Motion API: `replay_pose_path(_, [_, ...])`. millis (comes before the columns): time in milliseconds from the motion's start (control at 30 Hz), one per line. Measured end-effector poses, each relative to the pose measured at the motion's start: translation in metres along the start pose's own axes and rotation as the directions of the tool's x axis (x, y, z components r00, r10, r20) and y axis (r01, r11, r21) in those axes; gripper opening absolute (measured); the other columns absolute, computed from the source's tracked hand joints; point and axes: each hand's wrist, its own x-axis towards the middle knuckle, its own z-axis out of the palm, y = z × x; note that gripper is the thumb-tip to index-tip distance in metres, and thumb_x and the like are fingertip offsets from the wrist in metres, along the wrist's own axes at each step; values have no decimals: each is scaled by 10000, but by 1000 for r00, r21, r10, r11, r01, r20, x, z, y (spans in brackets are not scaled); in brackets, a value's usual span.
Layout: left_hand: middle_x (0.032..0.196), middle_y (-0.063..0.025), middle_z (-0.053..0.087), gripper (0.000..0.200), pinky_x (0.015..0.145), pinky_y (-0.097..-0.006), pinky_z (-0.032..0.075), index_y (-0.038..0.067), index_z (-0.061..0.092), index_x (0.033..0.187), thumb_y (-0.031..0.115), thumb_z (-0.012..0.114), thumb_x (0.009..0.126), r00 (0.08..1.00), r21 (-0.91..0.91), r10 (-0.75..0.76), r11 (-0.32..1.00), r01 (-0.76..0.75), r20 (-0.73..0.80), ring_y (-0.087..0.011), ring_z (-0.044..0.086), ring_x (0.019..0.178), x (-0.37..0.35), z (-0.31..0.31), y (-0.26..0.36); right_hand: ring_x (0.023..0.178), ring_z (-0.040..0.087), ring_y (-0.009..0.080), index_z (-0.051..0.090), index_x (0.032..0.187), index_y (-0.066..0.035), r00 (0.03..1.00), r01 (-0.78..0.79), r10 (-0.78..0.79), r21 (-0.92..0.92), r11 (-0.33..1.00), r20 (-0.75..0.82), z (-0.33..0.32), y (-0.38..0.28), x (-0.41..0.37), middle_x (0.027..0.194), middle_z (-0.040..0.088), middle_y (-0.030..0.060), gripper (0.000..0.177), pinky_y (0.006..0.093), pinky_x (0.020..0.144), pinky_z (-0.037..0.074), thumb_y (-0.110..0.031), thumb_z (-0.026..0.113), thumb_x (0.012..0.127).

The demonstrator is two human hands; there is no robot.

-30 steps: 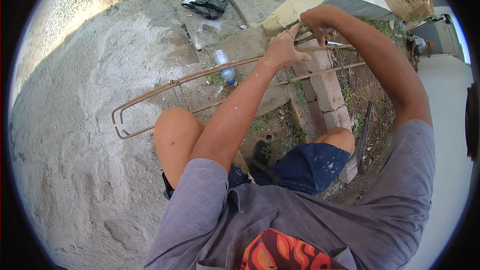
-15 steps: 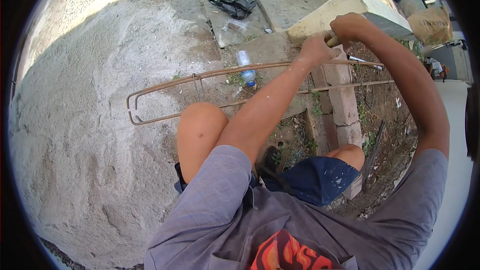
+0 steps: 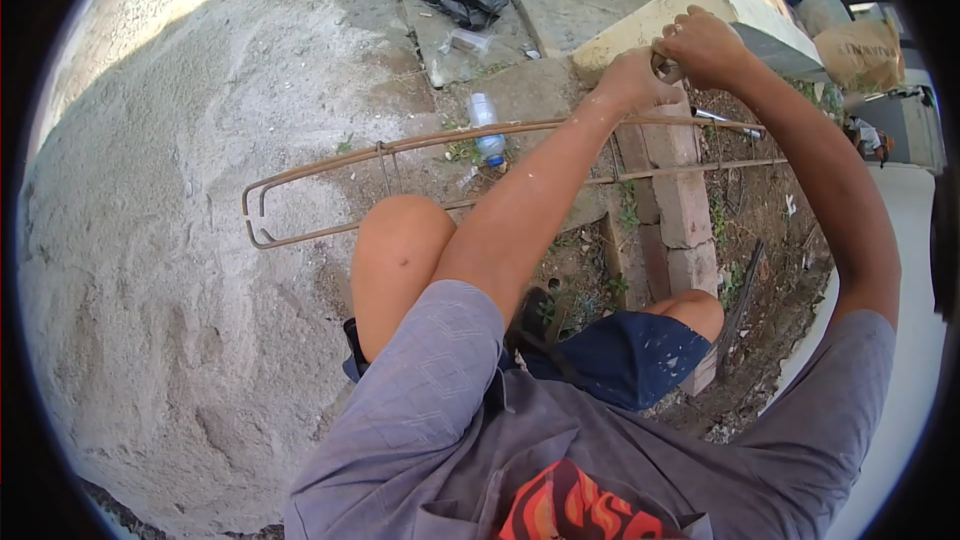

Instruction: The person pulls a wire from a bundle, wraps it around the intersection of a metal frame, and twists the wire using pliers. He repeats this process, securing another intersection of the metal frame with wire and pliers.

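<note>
One broad stretch of sandy ground (image 3: 200, 270) lies under a rusty rebar cage (image 3: 420, 143), which reaches from its hooked left end to a row of concrete blocks (image 3: 683, 205). Above the upper bar there, the right hand (image 3: 705, 45) has its grip pressed around a small metal tool (image 3: 667, 68). The left hand (image 3: 635, 80) is curled against it; what it pinches cannot be told.

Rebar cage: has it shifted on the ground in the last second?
No. The rebar cage holds: its stirrup sits left of the plastic bottle as before; only the view shifted.
</note>
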Motion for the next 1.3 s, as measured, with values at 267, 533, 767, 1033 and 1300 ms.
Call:
replay_pose_path(267, [954, -174, 696, 480, 809, -419, 521, 25, 697, 1032, 390, 779, 731, 987, 219, -135, 964, 150, -83, -317, 674, 921, -11, 14, 17, 789, 654, 273, 698, 813, -50, 885, -93, 92, -21, 995, 457, -42, -10, 15, 777, 662, 88, 188, 400, 772, 524, -82, 727, 630])
replay_pose_path(533, [972, -142, 708, 519, 818, -363, 519, 19, 682, 1048, 377, 808, 695, 990, -49, -111, 992, 116, 90, -250, 677, 902, -3, -13, 16, 1035, 584, 233, 634, 1070, -131, 942, 100, -123, -90, 991, -311, 26, 5, -9, 901, 622, 64, 376, 374, 950, 394, -143, 700, 701])
replay_pose_path(767, [966, -148, 706, 450, 829, -440, 510, 32, 650, 1089, 375, 715, 805, 964, 208, -99, 966, 152, -245, -360, 656, 920, -17, 32, 20, 748, 648, 239, 675, 755, -116, 644, -310, 63, 185, 933, 762, -28, 10, 25, 670, 629, 114, 178, 388, 922, 413, -117, 755, 596])
replay_pose_path(1033, [934, -137, 711, 566, 777, -394, 525, 22, 680, 1050, 469, 780, 717, 970, -147, -99, 980, 134, 223, -292, 678, 889, 4, -12, 0, 759, 631, 265, 687, 884, -76, 692, 206, -347, -287, 935, -633, 6, -3, -2, 692, 618, 93, 283, 426, 951, 428, -110, 737, 607])
replay_pose_path(1300, [921, -141, 703, 478, 827, -402, 502, 123, 707, 1036, 465, 749, 706, 1000, 316, -8, 949, 6, 3, -310, 667, 863, -18, 31, 3, 726, 662, 284, 694, 961, 3, 523, -622, 91, 306, 720, 848, -29, 2, -10, 752, 674, 116, 370, 445, 625, 513, -46, 605, 605])
